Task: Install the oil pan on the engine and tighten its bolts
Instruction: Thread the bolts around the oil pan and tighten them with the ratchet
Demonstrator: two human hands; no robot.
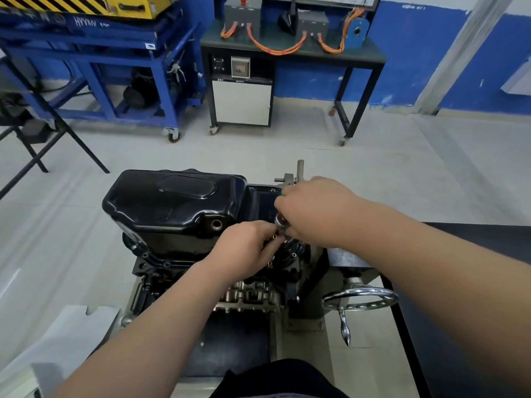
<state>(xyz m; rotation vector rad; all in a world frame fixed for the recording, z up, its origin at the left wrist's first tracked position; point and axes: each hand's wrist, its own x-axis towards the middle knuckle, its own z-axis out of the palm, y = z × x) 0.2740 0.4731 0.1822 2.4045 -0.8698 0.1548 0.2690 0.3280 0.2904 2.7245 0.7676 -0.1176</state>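
**While the oil pan (172, 205) sits on the engine (250, 297)**

Where the black, glossy oil pan lies on top of the engine, both hands work at its near right corner. The right hand (316, 214) has its fingers curled round a silvery tool (280, 220), of which only the round head shows. The left hand (247, 251), just beside and below it, has its fingers curled on small silvery pieces (274, 237); whether these are bolts I cannot tell. A chrome handwheel (359, 298) stands to the right of the engine. Far behind, a blue cart (94, 64) carries white letters, too blurred to read with certainty. Beside the cart, a dark table (370, 57) carries grey boxes joined by orange cables (275, 48).
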